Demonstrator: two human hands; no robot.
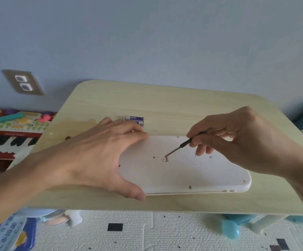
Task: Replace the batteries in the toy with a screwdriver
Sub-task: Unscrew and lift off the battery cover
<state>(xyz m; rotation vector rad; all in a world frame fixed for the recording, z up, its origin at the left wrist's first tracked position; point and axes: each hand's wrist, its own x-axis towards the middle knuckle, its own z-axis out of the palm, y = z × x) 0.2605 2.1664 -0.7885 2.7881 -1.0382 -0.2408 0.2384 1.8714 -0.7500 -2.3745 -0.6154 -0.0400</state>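
Note:
A white toy [192,174] lies face down on the light wooden table [165,105], its flat back up. My left hand [92,156] spans the toy's left end, fingers on the far edge and thumb on the near edge. My right hand [241,142] pinches a thin black screwdriver [181,146], whose tip sits in the screw [163,159] at the corner of the battery cover [183,158]. A small pack of batteries [135,120] with a purple label lies just behind my left fingers.
A red and white toy piano [11,134] sits left of the table. A wall socket [23,82] is above it. Below the table's near edge are a patterned floor mat [147,232], a book [11,232] and a blue plastic toy [232,230].

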